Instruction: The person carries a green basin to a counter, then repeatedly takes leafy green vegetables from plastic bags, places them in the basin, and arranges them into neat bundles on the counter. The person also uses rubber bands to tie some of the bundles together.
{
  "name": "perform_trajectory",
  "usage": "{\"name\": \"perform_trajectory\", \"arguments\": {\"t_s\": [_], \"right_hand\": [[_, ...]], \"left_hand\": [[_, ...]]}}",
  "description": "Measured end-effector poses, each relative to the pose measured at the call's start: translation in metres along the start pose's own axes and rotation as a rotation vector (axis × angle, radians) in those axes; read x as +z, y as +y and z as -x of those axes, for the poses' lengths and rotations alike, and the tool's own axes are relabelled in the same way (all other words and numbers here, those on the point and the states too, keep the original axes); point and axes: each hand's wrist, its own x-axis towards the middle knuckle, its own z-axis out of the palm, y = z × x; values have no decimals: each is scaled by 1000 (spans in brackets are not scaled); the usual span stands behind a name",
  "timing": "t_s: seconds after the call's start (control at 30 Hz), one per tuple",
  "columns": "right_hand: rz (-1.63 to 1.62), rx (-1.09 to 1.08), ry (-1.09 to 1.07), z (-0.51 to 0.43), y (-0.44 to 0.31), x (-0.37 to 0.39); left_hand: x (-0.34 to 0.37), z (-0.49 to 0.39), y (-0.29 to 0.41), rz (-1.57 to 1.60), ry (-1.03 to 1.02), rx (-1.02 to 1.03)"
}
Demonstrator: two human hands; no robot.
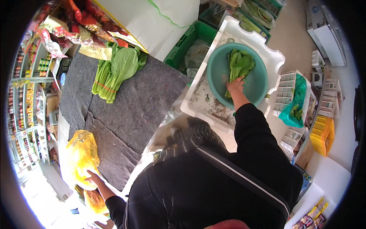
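My right hand is closed around the stems of a bunch of leafy greens inside a round teal plastic basin. The basin rests on a dirt-speckled white foam box lid. At the lower left, my left hand touches a yellow plastic bag at the edge of the table; whether its fingers grip the bag is unclear. Another bunch of leafy greens, bound with a red band, lies on the table's dark grey cloth.
A green crate stands between table and basin. White plastic baskets, one with a teal bag, and a yellow crate line the right. Stocked shelves stand at far left. An orange bag hangs below my left hand.
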Motion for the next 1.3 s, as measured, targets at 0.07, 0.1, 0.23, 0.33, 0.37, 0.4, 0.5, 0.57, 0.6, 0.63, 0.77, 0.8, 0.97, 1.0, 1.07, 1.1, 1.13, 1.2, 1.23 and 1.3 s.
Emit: {"name": "perform_trajectory", "arguments": {"t_s": [0.07,0.1,0.23,0.33,0.37,0.4,0.5,0.57,0.6,0.63,0.77,0.8,0.97,1.0,1.07,1.1,1.13,1.2,1.23,1.3], "right_hand": [[25,-39,20,-1,-1,3],[40,-44,-5,-6,0,4],[191,29,-74,-41,-8,20],[283,59,-122,-69,-17,39],[267,28,-113,-75,-17,43],[259,9,-101,-78,-16,42],[163,-183,-157,-71,0,12],[-31,-287,-294,-53,19,-31],[-180,-305,-402,-41,29,-55],[-325,-314,-499,-27,37,-74],[-1033,-255,-940,20,64,-117],[-1200,-305,-978,26,67,-116],[-1659,-232,-1215,8,80,-77],[-1500,-331,-1159,-4,83,-70],[-1369,-248,-994,-22,89,-50],[-1305,-197,-904,-30,92,-41],[-1256,-85,-856,-37,92,-34],[-1158,-42,-640,-47,91,-28],[-1103,-18,-538,-49,89,-26],[-905,-140,-239,-46,81,-24]], "left_hand": [[-8,6,4,-73,-35,33],[-9,10,9,-66,-42,91],[-13,29,30,-66,-111,212],[-11,39,45,-73,-155,294],[-11,39,50,-106,-167,355],[-8,41,53,-95,-172,372],[3,41,56,-83,-207,442],[13,41,54,-54,-235,484],[17,41,52,-29,-246,498],[21,41,50,-7,-250,495],[32,41,50,47,-267,524],[33,41,52,46,-270,530],[28,46,63,32,-304,540],[26,47,65,42,-311,536],[22,46,68,25,-311,549],[21,45,69,3,-304,564],[21,43,70,-19,-298,579],[20,40,69,-40,-307,579],[21,40,69,-49,-311,577],[22,42,67,-16,-309,561]]}}
